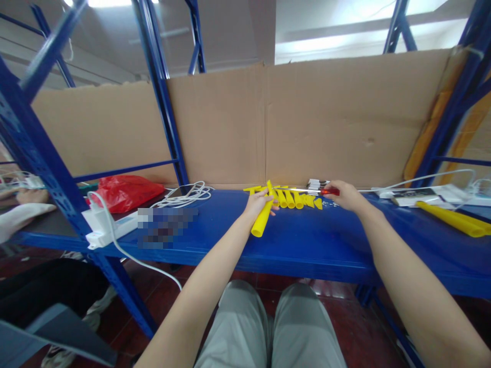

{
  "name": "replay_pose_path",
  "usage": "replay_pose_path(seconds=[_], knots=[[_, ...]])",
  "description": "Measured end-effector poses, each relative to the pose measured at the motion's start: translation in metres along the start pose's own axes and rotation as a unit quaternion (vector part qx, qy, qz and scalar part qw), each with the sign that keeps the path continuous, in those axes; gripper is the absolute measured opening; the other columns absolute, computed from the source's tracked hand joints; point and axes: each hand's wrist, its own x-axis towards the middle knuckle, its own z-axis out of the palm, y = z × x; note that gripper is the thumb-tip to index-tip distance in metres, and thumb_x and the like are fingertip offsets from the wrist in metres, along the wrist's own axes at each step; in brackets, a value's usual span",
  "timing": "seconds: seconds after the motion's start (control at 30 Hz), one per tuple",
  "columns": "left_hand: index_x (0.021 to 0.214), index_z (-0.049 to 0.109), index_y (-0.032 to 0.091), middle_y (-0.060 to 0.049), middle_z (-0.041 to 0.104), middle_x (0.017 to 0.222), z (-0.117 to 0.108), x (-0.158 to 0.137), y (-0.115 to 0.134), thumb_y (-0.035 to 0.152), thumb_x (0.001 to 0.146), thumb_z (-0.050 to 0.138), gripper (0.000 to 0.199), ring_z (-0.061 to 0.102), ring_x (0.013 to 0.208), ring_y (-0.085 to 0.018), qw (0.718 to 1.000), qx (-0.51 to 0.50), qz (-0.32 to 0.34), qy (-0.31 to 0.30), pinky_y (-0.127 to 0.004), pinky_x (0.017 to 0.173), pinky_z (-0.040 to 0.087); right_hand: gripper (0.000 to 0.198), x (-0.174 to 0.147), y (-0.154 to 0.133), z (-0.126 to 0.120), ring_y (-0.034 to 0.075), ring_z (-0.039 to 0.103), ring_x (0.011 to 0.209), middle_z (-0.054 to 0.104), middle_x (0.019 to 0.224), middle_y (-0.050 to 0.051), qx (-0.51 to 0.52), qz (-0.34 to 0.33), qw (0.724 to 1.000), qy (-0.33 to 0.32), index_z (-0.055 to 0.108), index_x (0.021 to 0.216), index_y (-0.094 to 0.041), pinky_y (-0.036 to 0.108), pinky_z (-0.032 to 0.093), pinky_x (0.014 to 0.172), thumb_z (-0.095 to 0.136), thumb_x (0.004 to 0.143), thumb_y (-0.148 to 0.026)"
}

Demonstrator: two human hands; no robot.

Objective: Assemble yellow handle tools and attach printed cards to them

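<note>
My left hand (256, 203) is closed around a tapered yellow tube (261, 223), its wide open end tilted toward me over the table. In my right hand (343, 194) is a screwdriver (330, 191) with a red handle. Its thin shaft points left, toward the tube's upper part; whether the tip touches it I cannot tell. Just behind and between my hands lies a row of similar yellow tubes (290, 200), with small flat yellow pieces (318, 203) at its right end. Tiny bits, perhaps screws (332, 204), are scattered below my right hand.
A blue table (299, 250) is backed by a cardboard wall (326, 117) and blue posts (163, 97). To the left are a red plastic bag (128, 193), coiled white cable (194, 195) and a power strip (118, 226). More yellow tubes (452, 219) lie right. A person sits far left.
</note>
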Motion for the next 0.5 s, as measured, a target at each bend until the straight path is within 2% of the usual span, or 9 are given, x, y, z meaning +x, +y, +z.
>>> replay_pose_path(seconds=[0.5], knots=[[0.14, 0.042, 0.01, -0.009, 0.069, 0.08, -0.002, 0.0063, -0.0061, 0.005, 0.085, 0.047, 0.055, 0.061, 0.052, -0.012, 1.0, 0.025, 0.007, -0.009, -0.023, 0.049, 0.048, 0.011, 0.0012, -0.0023, 0.0005, 0.023, 0.063, 0.08, 0.069, 0.087, 0.007, 0.003, -0.011, 1.0, 0.007, 0.064, 0.08, -0.023, 0.036, 0.05, 0.074, 0.058, 0.073, -0.028]])
